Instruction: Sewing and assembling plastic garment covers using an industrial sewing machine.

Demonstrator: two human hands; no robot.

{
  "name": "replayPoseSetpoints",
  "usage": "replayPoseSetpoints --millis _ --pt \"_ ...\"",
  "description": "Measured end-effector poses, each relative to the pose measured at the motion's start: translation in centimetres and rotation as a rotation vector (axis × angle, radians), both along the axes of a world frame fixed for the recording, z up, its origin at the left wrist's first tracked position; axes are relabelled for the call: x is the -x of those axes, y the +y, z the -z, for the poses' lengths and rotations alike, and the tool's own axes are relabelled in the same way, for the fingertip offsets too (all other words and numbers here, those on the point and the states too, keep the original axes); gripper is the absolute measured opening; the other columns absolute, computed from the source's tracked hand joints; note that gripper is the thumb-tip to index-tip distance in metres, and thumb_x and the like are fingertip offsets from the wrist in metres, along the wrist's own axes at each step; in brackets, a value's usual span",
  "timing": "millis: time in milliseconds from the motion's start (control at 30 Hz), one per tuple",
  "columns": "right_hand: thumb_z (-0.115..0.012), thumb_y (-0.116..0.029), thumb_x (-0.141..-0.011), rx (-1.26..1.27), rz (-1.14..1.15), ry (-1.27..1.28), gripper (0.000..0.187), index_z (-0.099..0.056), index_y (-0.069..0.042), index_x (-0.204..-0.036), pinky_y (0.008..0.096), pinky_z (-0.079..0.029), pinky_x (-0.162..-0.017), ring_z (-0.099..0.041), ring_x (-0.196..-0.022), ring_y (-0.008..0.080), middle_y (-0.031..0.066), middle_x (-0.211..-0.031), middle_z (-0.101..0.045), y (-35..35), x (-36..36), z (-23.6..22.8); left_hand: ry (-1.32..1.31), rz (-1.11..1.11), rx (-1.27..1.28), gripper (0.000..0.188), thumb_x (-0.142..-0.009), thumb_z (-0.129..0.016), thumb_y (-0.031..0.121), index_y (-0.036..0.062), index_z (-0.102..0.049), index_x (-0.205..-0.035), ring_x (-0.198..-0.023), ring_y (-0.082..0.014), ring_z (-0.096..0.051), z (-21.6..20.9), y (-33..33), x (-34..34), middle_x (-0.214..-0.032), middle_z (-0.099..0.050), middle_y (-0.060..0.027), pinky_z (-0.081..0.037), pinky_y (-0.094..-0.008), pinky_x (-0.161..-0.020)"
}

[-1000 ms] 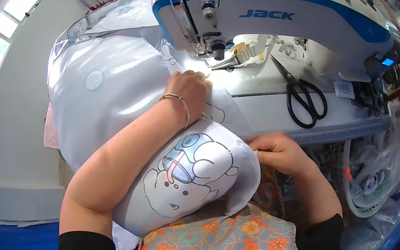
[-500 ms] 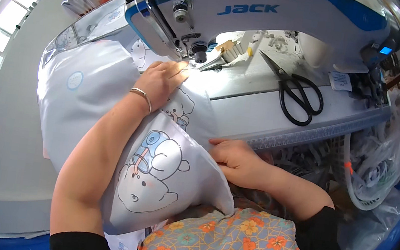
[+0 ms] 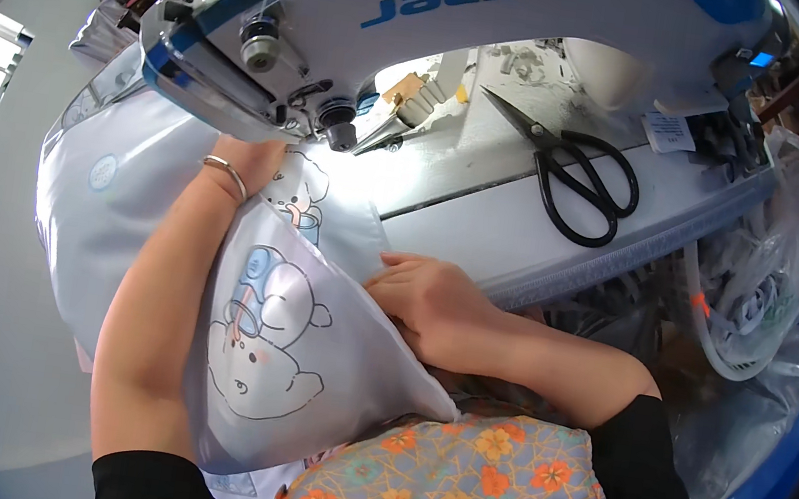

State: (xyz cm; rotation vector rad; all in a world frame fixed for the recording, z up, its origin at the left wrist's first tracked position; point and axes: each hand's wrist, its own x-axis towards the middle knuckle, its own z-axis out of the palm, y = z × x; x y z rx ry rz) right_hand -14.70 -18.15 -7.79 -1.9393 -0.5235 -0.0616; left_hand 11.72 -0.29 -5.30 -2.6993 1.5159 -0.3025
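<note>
Your cloth (image 3: 361, 386) reaches the sewing machine (image 3: 339, 55), much lying short; whether left hand (image 3: 251, 167) or right hand (image 3: 428, 304) fingers grip, I cannot tell.

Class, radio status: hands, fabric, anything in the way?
Left hand on printed fabric, by sewing machine. Right hand at fabric's edge. Scissors clear of fabric.

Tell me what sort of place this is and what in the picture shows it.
Probably a sewing workspace, perhaps a small workshop: there is a white-and-blue sewing machine, black-handled scissors lying beneath and beside its arm, and white printed fabric spread in front.
</note>
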Motion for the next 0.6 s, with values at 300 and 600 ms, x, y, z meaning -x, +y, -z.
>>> replayPoseSetpoints --millis 300,600 --pt "-0.067 -0.011 -0.08 0.024 -0.027 -0.103 0.027 -0.069 -0.007 -0.107 0.0464 -0.041 -0.11 -0.065 -0.113 0.0272 0.0085 -0.114 -0.071 -0.5 -1.1 -0.3 0.001 0.216 0.108 0.03 -0.087 -0.063 0.02 0.0074 -0.066 -0.113 -0.096 -0.033 -0.062 -4.6 4.8 5.3 -0.092 -0.067 -0.014 -0.046 -0.0463 -0.094" --pt "-0.064 -0.004 -0.076 0.393 0.165 -0.54 0.029 -0.07 -0.008 -0.104 0.0412 -0.05 -0.102 -0.064 -0.115 0.0261 0.0083 -0.116 -0.07 1.0 0.3 1.5 -0.174 0.054 0.372 0.052 -0.098 -0.052 0.049 0.0057 -0.057 -0.071 -0.059 -0.0287 -0.054 -10.9 17.4 19.7 -0.064 -0.052 -0.0073 -0.047 -0.0414 -0.065"
